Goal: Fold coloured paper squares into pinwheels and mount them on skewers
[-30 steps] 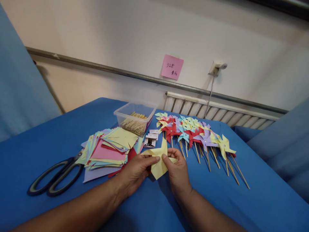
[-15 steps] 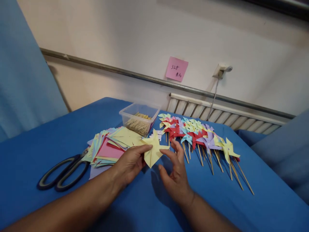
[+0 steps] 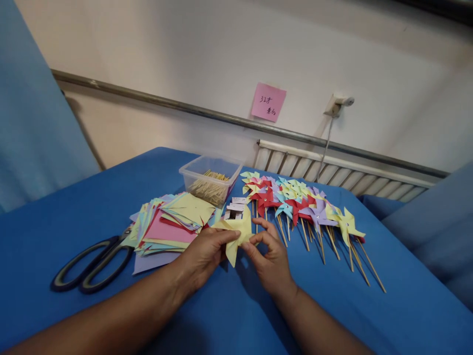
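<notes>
A yellow paper square (image 3: 236, 235) with folded corners is held just above the blue table (image 3: 74, 217). My left hand (image 3: 205, 256) pinches its left side with thumb and fingers. My right hand (image 3: 269, 261) pinches its right edge between thumb and forefinger. Left of my hands lies a stack of coloured paper squares (image 3: 172, 224). To the right a row of finished paper pinwheels on wooden sticks (image 3: 303, 207) lies on the cloth.
Black-handled scissors (image 3: 90, 266) lie at the left. A clear plastic box of wooden sticks (image 3: 210, 180) stands behind the paper stack, with small white packets (image 3: 235, 208) beside it. A pink note (image 3: 268, 102) is stuck on the wall above a radiator (image 3: 332, 172).
Half a second ago my right hand was open and off the yellow paper, which my left hand alone held up. Now the right hand pinches it again and the paper sits lower.
</notes>
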`<state>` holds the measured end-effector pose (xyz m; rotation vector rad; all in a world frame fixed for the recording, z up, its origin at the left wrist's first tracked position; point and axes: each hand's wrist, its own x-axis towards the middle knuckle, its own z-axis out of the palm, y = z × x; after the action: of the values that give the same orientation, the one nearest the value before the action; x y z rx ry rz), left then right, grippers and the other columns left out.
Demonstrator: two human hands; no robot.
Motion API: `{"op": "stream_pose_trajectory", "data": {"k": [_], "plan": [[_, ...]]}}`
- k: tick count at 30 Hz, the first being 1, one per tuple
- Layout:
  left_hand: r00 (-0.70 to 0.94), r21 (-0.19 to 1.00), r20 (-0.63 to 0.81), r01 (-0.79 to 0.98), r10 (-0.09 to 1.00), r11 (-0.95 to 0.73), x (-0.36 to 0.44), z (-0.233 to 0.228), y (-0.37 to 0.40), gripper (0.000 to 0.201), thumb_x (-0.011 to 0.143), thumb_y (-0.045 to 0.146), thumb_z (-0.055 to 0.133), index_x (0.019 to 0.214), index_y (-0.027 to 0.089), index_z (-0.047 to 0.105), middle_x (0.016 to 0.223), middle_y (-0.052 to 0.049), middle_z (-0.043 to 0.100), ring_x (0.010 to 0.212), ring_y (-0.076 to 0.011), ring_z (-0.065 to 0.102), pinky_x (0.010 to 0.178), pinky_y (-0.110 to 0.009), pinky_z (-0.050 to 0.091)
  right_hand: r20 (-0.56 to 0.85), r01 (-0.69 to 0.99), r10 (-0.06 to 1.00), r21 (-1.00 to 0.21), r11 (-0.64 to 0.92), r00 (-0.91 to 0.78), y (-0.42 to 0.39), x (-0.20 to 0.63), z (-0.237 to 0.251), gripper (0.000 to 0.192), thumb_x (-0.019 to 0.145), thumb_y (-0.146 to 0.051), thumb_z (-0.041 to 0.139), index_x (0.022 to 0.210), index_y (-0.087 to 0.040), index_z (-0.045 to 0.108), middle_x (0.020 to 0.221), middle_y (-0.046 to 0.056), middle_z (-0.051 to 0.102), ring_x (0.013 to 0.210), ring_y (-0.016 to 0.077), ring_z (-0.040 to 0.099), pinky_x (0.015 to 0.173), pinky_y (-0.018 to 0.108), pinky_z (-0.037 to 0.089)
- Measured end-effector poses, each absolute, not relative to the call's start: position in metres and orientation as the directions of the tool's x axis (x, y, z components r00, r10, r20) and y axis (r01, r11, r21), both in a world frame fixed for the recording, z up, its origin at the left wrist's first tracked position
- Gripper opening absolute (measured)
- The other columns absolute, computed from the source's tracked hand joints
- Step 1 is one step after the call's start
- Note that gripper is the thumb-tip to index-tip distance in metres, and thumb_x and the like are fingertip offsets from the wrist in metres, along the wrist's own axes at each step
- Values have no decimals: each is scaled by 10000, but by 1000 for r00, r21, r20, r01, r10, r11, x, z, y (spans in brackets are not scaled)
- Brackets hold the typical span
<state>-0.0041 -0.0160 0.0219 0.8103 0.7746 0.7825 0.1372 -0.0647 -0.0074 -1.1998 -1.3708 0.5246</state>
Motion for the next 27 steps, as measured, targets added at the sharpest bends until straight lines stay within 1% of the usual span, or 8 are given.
{"op": "stream_pose_trajectory", "data": {"k": [3,5,9,13,18,22,27], "plan": [[479,865,-284,-246,831,437,-2,21,-16,280,665,223,706,917,102,693,704,-60,702,616,-156,626,590,-246,466,402,295,886,-897,330,232,-63,137,-9,99,730,-241,678,655,-201,627,1184,66,529,1122,224,484,962,367,335],[484,875,-285,-220,828,430,-2,21,-16,277,668,223,701,913,96,690,719,-67,704,613,-150,623,585,-241,457,373,270,898,-912,309,234,-61,138,-11,113,721,-240,684,636,-199,621,1156,67,542,1113,218,492,959,357,335],[485,886,-293,-187,824,425,-3,18,-15,257,658,240,709,865,89,685,740,-79,707,620,-154,625,595,-253,455,335,228,917,-931,287,217,-58,139,-14,141,702,-247,689,599,-198,607,1105,64,564,1072,213,519,930,342,359],[476,888,-314,-157,821,431,-4,16,-14,260,636,266,733,822,93,681,716,-76,702,613,-160,625,585,-258,451,320,200,923,-939,279,215,-56,139,-16,157,695,-265,691,582,-199,604,1060,62,577,1045,212,533,918,340,367],[466,892,-337,-121,818,436,-5,19,-13,277,588,275,762,787,98,685,651,-61,687,568,-168,616,520,-252,436,306,182,923,-946,268,232,-56,139,-17,162,687,-271,702,574,-203,607,1015,54,583,1013,206,546,908,336,372],[500,891,-348,-87,793,446,-7,21,-13,294,616,287,743,839,101,693,683,-71,692,580,-173,615,501,-251,431,291,157,933,-952,262,209,-55,139,-18,166,697,-259,692,576,-199,595,1011,48,583,960,195,568,863,321,404],[490,903,-333,-80,806,422,-7,21,-14,239,631,234,727,819,88,702,657,-62,680,554,-139,588,520,-234,428,305,185,931,-945,270,200,-56,138,-16,154,694,-243,687,576,-199,599,998,47,591,954,198,573,854,318,410]]}}
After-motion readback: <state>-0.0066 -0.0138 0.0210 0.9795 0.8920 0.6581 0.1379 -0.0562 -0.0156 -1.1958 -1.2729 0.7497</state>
